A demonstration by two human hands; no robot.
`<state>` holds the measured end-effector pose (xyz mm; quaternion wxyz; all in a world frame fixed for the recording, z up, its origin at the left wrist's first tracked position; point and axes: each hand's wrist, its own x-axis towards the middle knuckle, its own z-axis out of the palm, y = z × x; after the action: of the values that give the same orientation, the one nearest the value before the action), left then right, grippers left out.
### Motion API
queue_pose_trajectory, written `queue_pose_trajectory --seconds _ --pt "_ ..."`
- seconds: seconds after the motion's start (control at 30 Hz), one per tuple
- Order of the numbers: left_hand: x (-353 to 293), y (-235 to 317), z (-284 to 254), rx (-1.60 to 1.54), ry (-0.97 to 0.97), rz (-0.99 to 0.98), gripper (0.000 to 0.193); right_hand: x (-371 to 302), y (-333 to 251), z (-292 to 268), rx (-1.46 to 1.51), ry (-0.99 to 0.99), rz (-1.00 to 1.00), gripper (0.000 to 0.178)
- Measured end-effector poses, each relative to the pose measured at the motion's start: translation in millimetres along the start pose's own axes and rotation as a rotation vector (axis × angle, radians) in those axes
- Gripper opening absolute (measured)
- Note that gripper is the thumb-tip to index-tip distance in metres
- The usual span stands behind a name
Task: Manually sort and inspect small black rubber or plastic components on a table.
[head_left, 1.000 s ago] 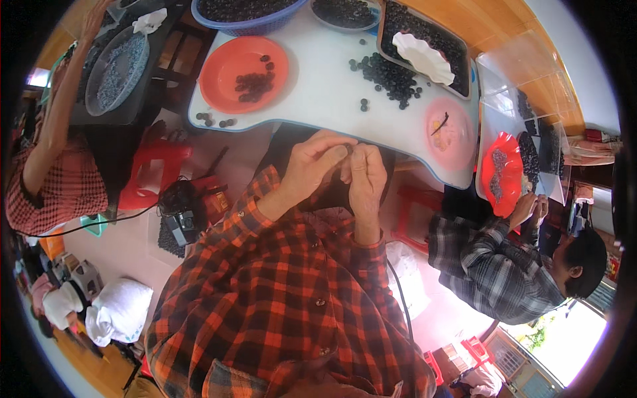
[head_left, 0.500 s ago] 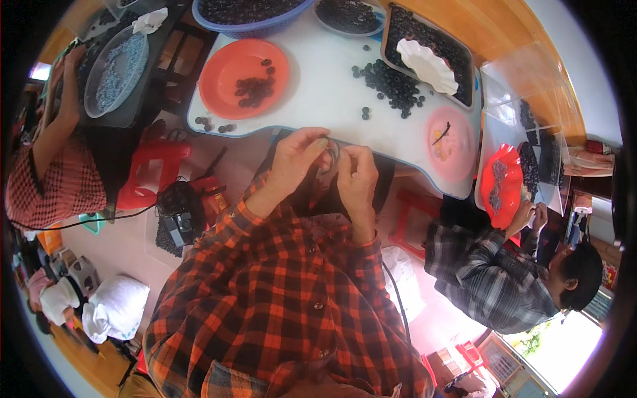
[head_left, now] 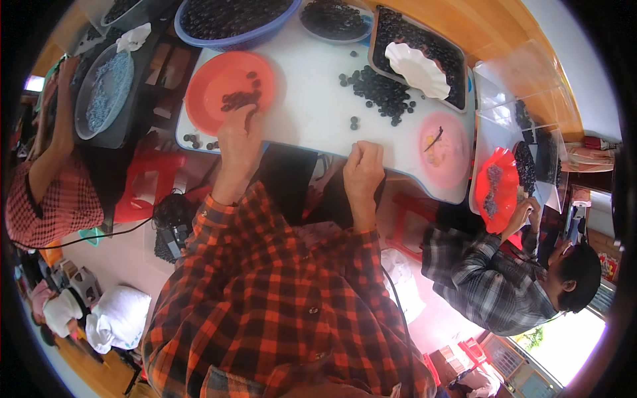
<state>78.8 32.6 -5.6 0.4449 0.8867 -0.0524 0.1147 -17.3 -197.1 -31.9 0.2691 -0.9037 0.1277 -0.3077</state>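
My left hand (head_left: pixel 241 142) reaches over the near rim of the orange plate (head_left: pixel 199 96). Its fingers are closed at the edge of a cluster of small dark round pieces (head_left: pixel 237 100); what they pinch, if anything, is hidden. By the table's front edge, my right hand (head_left: pixel 363 174) is curled closed, with its knuckles up. Whatever lies inside that hand cannot be made out. Farther back on the white tabletop (head_left: pixel 298 86) lies a loose pile of black round pieces (head_left: pixel 381 93). A few more dark pieces (head_left: pixel 192 140) sit at the left front corner.
A blue basket (head_left: pixel 232 41), a bowl (head_left: pixel 335 32) and a metal tray (head_left: pixel 458 103), all with black pieces, stand at the back. A white scalloped dish (head_left: pixel 418 69) rests on the tray. A pink plate (head_left: pixel 443 169) is at right. Co-workers (head_left: pixel 504 285) sit on both sides.
My hands were together in front of the table edge and have parted. The left moved forward and left to the orange plate; the right stayed near the edge, now curled closed.
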Motion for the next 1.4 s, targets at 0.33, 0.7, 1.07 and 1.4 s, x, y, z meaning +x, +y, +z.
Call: queue_pose_trajectory --seconds 0.33,0.7,1.07,1.4 --pt "10 14 27 0.264 0.112 0.078 0.022 5 13 13 0.003 0.070 0.036 0.008" --pt "45 63 149 -0.128 -0.136 0.607 0.037 5 18 14 -0.006 0.084 0.044 0.009" --pt "55 44 178 -0.111 -0.294 0.614 0.041 6 17 15 0.022 0.103 0.018 0.008" --pt "25 41 152 -0.193 -0.351 0.637 0.030 7 16 14 0.020 0.105 0.018 0.009"
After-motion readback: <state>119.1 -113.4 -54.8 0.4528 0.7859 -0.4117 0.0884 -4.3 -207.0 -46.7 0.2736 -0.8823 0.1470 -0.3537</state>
